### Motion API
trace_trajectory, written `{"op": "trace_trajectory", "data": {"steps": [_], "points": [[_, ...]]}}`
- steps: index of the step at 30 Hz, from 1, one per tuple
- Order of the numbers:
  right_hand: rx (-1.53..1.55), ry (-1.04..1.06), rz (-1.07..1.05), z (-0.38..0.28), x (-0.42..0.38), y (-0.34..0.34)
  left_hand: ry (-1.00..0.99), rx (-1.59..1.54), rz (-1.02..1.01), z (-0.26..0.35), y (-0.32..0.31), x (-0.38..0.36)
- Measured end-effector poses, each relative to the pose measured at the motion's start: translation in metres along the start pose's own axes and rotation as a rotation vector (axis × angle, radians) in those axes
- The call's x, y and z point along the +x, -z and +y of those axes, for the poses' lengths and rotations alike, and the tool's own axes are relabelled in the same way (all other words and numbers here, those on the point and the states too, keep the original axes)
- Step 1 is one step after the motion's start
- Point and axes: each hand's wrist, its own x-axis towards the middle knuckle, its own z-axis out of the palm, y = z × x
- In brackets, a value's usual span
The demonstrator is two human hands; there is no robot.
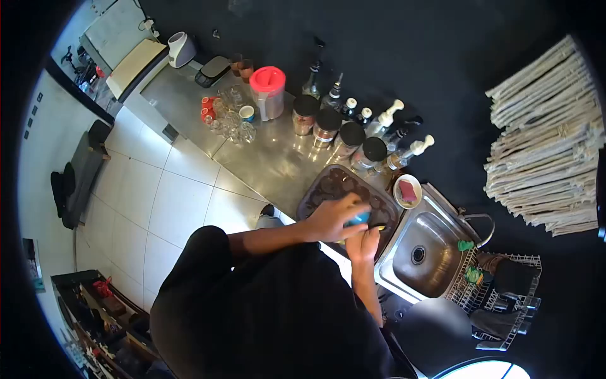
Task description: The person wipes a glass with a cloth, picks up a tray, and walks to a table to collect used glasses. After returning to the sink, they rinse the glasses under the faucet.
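Item, blue, at my two hands, over the near part of a dark tray.
My left hand is curled over the blue item, grasping it from above; motion blur hides its exact form. My right hand is positioned just beside it, on the near right side, thumb raised; I cannot tell whether its fingers grip the item. Beyond my hands, past the tray, stands a row of dark-lidded jars. Farther to the left of my hands is a pitcher with a red lid. To the right is a sink; near its far left corner sits a round dish containing a pink pad.
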Motion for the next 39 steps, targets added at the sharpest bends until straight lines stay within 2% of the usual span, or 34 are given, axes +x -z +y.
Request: {"op": "trace_trajectory", "data": {"steps": [1, 2, 4, 5, 7, 8, 9, 11, 12, 13, 15, 17, 19, 20, 21, 23, 27, 29, 30, 31, 32, 34, 35, 37, 38, 39], "points": [[0.127, -0.016, -0.161, 0.005, 0.003, -0.003, -0.129, 0.103, -0.022, 0.0, 0.012, -0.002], [0.117, -0.027, -0.167, 0.021, 0.009, -0.012, -0.126, 0.105, -0.007, -0.012, 0.031, -0.006], [-0.031, 0.018, 0.022, 0.035, 0.011, -0.057, -0.273, 0.088, 0.106, -0.03, 0.052, -0.008], [-0.038, 0.014, 0.021, 0.043, 0.02, -0.062, -0.271, 0.087, 0.114, -0.036, 0.061, -0.008], [-0.343, 0.053, -0.011, 0.063, 0.038, -0.078, 0.08, -0.237, 0.292, -0.042, 0.081, -0.008], [-0.522, 0.056, -0.045, 0.075, 0.045, -0.088, 0.61, -0.704, 0.15, -0.045, 0.096, -0.011], [-0.745, -0.126, -0.077, 0.085, 0.048, -0.089, 1.073, -0.969, 0.01, -0.05, 0.128, -0.002], [-1.542, 0.406, -0.217, 0.112, 0.067, -0.105, 1.156, -1.485, -0.066, -0.11, 0.135, -0.022], [-1.617, 0.468, -0.296, 0.121, 0.077, -0.113, 1.207, -1.443, 0.037, -0.108, 0.149, -0.02], [-1.61, 0.469, -0.284, 0.13, 0.083, -0.116, 1.216, -1.434, 0.028, -0.113, 0.159, -0.02], [-1.356, 0.203, -0.25, 0.148, 0.084, -0.116, 0.773, -0.865, 0.175, -0.118, 0.173, -0.023], [-1.148, 0.099, 0.067, 0.167, 0.079, -0.124, 0.727, -0.781, 0.17, -0.107, 0.194, -0.02], [-0.156, -0.039, 0.099, 0.174, 0.089, -0.135, 0.328, -0.165, 0.326, -0.096, 0.209, -0.017], [-0.123, 0.0, -0.037, 0.174, 0.09, -0.142, 0.167, -0.075, 0.304, -0.094, 0.218, -0.021], [-0.126, 0.009, -0.03, 0.174, 0.09, -0.151, -0.004, 0.024, 0.277, -0.103, 0.223, -0.026], [-0.238, 0.037, -0.024, 0.177, 0.086, -0.161, -0.104, -0.01, 0.237, -0.119, 0.231, -0.032], [-0.315, 0.052, 0.165, 0.199, 0.096, -0.148, -0.061, -0.045, 0.114, -0.143, 0.23, -0.05], [-0.406, 0.105, 0.302, 0.213, 0.101, -0.148, 0.14, -0.2, 0.086, -0.152, 0.224, -0.061], [-0.427, 0.137, 0.329, 0.22, 0.102, -0.149, 0.095, -0.181, 0.181, -0.155, 0.22, -0.062], [-0.447, 0.167, 0.355, 0.226, 0.104, -0.146, 0.094, -0.185, 0.171, -0.159, 0.217, -0.066], [-0.443, 0.17, 0.363, 0.23, 0.106, -0.135, 0.172, -0.23, 0.149, -0.163, 0.216, -0.07], [-0.712, 0.18, 0.49, 0.234, 0.112, -0.136, 0.35, -0.341, 0.122, -0.163, 0.215, -0.073], [-0.663, 0.24, 0.516, 0.233, 0.115, -0.138, 0.353, -0.343, 0.115, -0.165, 0.213, -0.074], [-0.722, 0.223, 0.51, 0.224, 0.114, -0.127, 0.643, -0.573, 0.11, -0.173, 0.209, -0.072], [-0.656, 0.229, 0.542, 0.224, 0.119, -0.123, 0.742, -0.615, 0.124, -0.18, 0.21, -0.069], [-0.531, 0.231, 0.533, 0.221, 0.12, -0.124, 0.737, -0.617, 0.118, -0.193, 0.209, -0.067]]}}
